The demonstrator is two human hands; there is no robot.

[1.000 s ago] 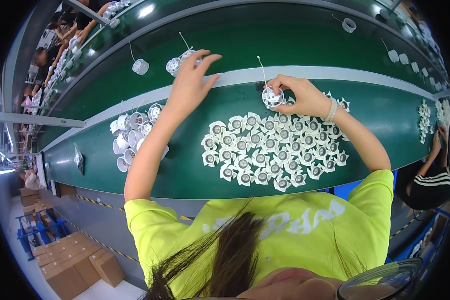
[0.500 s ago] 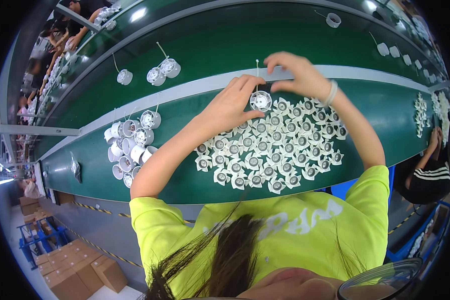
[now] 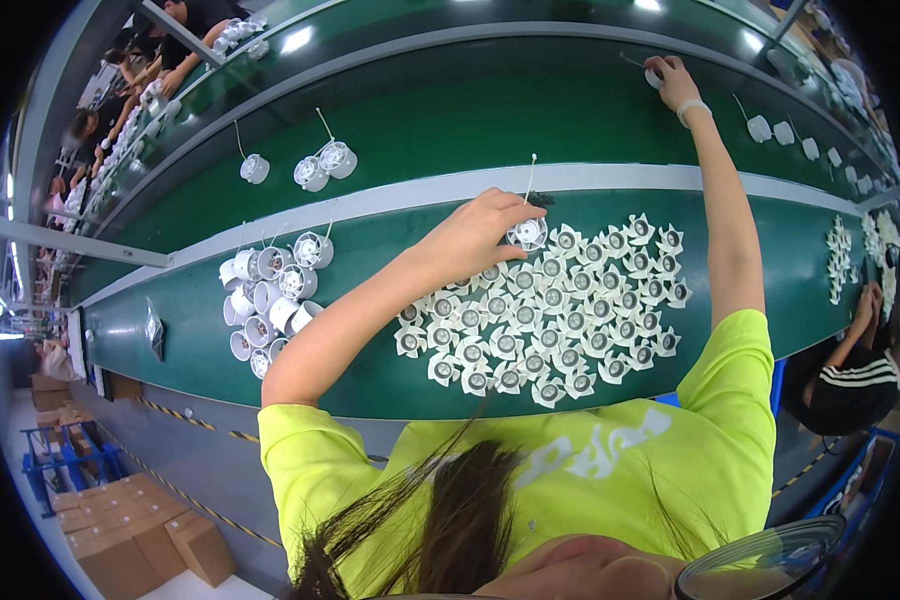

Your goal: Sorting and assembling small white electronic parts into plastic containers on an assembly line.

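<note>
My left hand (image 3: 480, 232) is closed round a white round fan housing (image 3: 528, 238), its fingers and thumb at the rim. A thin white cable stands up from that housing, and a small dark heap (image 3: 540, 199) lies just behind it. At the far right, my right hand (image 3: 676, 84) reaches over the green conveyor and grips another white fan housing (image 3: 654, 78), partly hidden by the fingers. Many white fan impellers (image 3: 553, 297) with grey hubs lie spread on the green worktop in front of me.
Several white housings (image 3: 268, 268) are piled on the left of the worktop (image 3: 192, 340). More housings (image 3: 311, 173) with cables sit on the conveyor, left and far right. A grey rail (image 3: 610, 178) divides conveyor from worktop. Another person's hand (image 3: 868, 312) is at right.
My right hand has moved from beside the left one out to the far right, onto a housing on the conveyor. My left hand stays at its housing.
</note>
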